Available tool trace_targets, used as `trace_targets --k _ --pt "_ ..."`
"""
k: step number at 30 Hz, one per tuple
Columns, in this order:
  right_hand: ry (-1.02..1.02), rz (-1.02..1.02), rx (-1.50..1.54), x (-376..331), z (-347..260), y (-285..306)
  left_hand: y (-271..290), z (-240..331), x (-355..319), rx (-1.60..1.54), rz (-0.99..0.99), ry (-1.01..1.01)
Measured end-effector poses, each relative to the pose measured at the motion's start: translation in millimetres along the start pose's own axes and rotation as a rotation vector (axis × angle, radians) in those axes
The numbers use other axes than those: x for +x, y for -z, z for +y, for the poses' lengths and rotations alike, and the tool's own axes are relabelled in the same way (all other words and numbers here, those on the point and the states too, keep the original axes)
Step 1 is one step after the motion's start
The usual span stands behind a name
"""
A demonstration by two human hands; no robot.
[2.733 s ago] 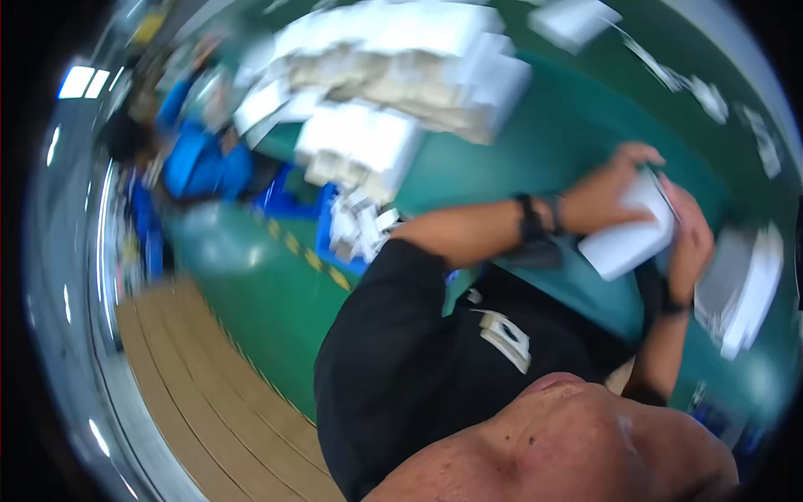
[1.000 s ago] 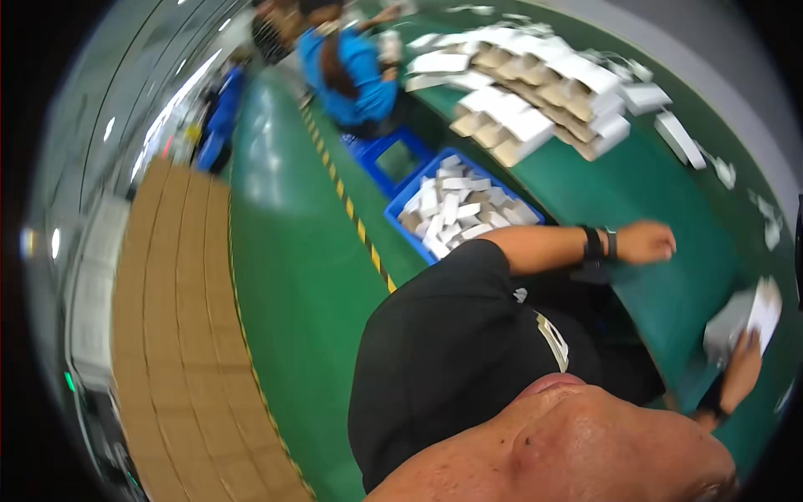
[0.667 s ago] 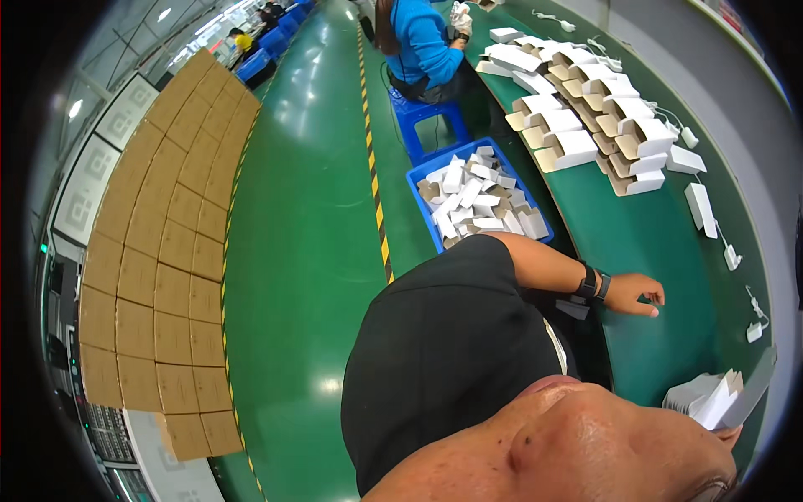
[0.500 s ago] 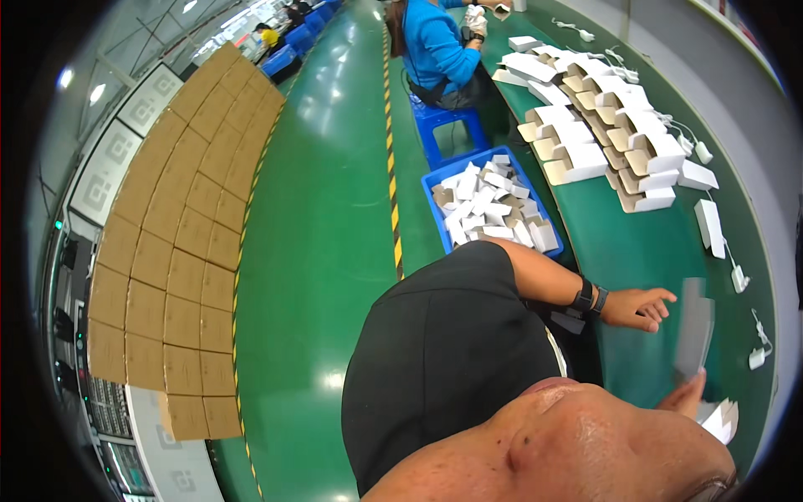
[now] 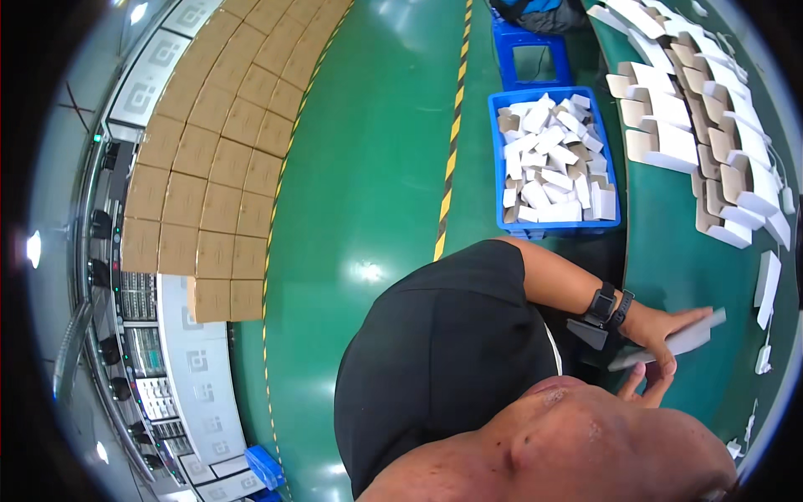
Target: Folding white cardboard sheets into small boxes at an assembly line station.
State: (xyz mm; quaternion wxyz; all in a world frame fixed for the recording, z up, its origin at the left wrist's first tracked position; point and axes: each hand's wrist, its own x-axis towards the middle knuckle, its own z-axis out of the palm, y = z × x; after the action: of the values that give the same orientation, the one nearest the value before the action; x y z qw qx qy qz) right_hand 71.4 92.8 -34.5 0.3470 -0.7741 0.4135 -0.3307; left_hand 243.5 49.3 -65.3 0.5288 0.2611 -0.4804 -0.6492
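A flat, folded white carton (image 5: 693, 336), slightly blurred, is held above the green table. My left hand (image 5: 654, 328), with dark bands on its wrist, grips it, thumb along the upper side and fingers bent over the near edge. Below it, my right hand (image 5: 646, 387) has its fingertips against the carton's lower edge; the rest of that hand is hidden behind my chin. Farther along the table stand rows of white cartons (image 5: 669, 146) with their brown inner flaps open.
A blue bin (image 5: 555, 227) full of small white cartons stands on the floor left of the table (image 5: 669, 251), before a blue stool (image 5: 539, 63). White chargers with cables (image 5: 763, 360) lie along the table's far edge. Stacked brown boxes (image 5: 222, 184) line the aisle's left side.
The view has swung, shifting the bin and table. My left hand, earlier free with spread fingers, has closed on the carton, which has tilted from upright toward level. My right hand has moved nearer to me.
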Motion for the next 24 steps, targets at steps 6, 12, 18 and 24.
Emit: trace_targets --k 6,12,18,24 --pt "-0.162 0.193 0.258 36 17 23 -3 29 -17 -0.066 -0.383 0.118" --pt "-0.192 0.143 0.233 34 41 44 1 21 -11 -0.161 -0.52 0.131" --pt "-0.148 0.175 0.236 38 25 33 7 20 -16 -0.151 -0.466 0.181" --pt "-0.155 0.166 0.292 28 52 40 3 24 -12 -0.059 -0.438 0.23"
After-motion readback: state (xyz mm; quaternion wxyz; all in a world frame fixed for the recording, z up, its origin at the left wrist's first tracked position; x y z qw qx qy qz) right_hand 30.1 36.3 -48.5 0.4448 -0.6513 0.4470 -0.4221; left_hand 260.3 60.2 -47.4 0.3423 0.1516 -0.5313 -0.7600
